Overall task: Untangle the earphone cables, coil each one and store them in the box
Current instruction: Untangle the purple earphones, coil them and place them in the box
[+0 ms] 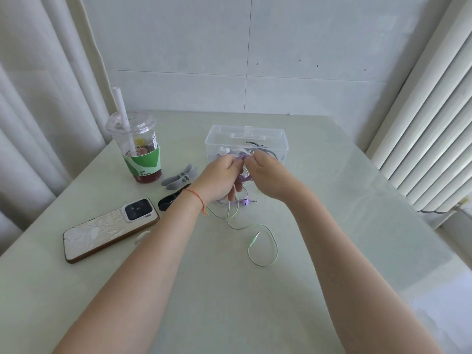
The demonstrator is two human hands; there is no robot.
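Each grip, left hand (219,175) and right hand (265,172), pinches the tangled earphone cables (242,178).

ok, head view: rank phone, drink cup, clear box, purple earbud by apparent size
1. phone, though it lies nearest the camera
2. clear box and drink cup: look alike, unranked
3. purple earbud, by far the smallest

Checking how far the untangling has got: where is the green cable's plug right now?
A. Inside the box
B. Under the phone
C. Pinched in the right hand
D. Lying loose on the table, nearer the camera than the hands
D: the green cable trails down from the hands and loops on the table, its plug lying free there.
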